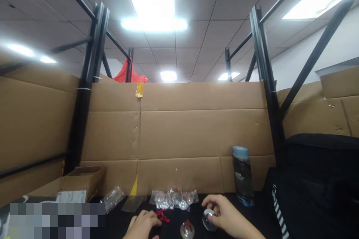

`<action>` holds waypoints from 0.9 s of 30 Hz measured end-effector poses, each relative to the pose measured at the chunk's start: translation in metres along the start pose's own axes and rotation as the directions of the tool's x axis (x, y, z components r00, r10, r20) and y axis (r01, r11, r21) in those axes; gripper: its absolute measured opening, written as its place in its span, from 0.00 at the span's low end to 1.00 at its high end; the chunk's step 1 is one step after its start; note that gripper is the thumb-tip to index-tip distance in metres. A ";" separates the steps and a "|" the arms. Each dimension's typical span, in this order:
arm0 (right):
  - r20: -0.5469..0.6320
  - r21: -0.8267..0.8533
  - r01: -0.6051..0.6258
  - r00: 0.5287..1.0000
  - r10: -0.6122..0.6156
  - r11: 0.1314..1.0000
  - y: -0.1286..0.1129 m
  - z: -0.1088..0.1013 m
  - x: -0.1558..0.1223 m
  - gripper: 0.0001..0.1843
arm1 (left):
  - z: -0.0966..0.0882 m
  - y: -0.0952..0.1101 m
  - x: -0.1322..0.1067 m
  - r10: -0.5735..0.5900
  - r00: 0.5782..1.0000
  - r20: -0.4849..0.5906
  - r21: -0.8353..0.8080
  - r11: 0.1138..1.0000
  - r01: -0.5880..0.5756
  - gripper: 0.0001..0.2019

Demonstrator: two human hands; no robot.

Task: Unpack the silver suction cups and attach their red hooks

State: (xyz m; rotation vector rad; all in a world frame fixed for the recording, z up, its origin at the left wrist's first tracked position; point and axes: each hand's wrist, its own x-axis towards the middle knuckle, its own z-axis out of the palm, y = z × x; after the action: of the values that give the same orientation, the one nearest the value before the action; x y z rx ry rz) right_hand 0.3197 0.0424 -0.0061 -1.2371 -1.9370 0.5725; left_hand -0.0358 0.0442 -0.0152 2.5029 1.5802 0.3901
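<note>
My right hand (221, 214) holds a round, shiny, clear suction cup (208, 221) at its edge between thumb and fingers, just above the black tabletop. Beside it, lower and to the left, a similar suction cup with an upright red hook (187, 225) in its middle lies on the table. My left hand (143, 225) is low over the table, fingers bent and thumb apart, with nothing seen in it. Close to its fingertips lies a small bunch of red plastic hooks (162, 216). Part of my left palm is hidden.
Several clear bags with suction cups (175, 198) lie at the back middle. To their left are clear plastic packaging (113, 198) and an open cardboard box (84, 181). A water bottle (242, 177) and a black bag (319, 186) stand right. A cardboard wall (179, 134) closes the back.
</note>
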 end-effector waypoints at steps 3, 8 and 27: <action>0.022 -0.017 0.009 1.000 -0.009 1.000 -0.020 0.000 -0.005 0.21 | -0.003 0.010 -0.016 0.041 0.996 -0.082 -0.034 0.998 -0.044 0.19; 0.083 -0.008 0.028 0.996 -0.028 1.000 -0.038 0.001 -0.008 0.18 | -0.008 0.014 -0.022 0.076 0.994 -0.084 -0.015 0.997 -0.078 0.18; 0.329 0.222 -0.061 0.944 -0.015 0.973 -0.068 0.036 -0.016 0.24 | -0.019 0.012 -0.025 0.169 0.978 -0.125 0.044 0.985 -0.165 0.10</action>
State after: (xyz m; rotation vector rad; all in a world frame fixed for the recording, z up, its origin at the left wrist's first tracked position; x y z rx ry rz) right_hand 0.2567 -0.0002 0.0137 -1.0687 -2.0561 1.0416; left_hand -0.0414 0.0167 0.0033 2.6957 1.4336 0.5624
